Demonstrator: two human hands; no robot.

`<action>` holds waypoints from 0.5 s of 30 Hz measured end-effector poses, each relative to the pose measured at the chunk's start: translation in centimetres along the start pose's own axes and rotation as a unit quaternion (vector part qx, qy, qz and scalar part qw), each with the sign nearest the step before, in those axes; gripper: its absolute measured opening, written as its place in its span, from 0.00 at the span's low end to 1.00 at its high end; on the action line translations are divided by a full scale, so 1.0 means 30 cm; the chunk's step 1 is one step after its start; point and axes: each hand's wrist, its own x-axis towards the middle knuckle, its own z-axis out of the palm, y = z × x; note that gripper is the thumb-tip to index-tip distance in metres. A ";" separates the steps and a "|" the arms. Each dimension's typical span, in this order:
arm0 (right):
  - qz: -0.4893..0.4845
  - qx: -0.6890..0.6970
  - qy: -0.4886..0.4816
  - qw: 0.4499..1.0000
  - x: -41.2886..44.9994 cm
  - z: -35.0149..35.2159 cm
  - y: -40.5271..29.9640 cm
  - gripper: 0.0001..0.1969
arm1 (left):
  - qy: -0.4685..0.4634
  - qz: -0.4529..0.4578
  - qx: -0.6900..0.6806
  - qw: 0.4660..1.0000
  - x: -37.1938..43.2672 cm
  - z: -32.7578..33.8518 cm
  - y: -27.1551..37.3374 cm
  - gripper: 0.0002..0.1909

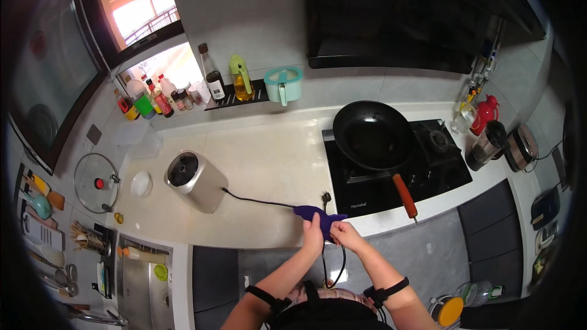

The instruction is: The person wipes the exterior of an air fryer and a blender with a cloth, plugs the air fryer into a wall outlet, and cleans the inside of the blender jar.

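Observation:
My left hand [313, 237] and my right hand [347, 237] both grip a purple cloth [326, 223] in front of the counter's edge. Folded around a black power cord [261, 200], the cloth hides part of it. From the cloth, the cord runs left to a beige countertop appliance [197, 182] with a round dark top. A loop of cord hangs below my hands. The cord's plug [326, 197] sticks up just beyond the cloth, near the hob's left corner.
A black wok [373, 135] sits on the gas hob [362, 201], its red-brown handle [404, 197] jutting over the front edge. A white bowl [141, 184] and a glass lid [95, 183] are at the left, above the sink [144, 291]. Bottles line a wall shelf [236, 97].

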 end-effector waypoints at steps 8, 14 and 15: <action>0.044 0.077 -0.028 0.996 -0.154 -0.012 -0.008 0.13 | 0.107 -0.026 -0.158 0.981 0.307 -0.247 0.140 0.12; -0.058 -0.077 0.068 0.993 -0.108 -0.095 0.146 0.13 | -0.077 -0.130 -0.114 0.982 -0.113 0.048 -0.065 0.09; -0.055 -0.076 0.069 0.993 -0.122 -0.096 0.139 0.13 | -0.010 -0.018 -0.090 0.996 -0.179 0.114 -0.087 0.08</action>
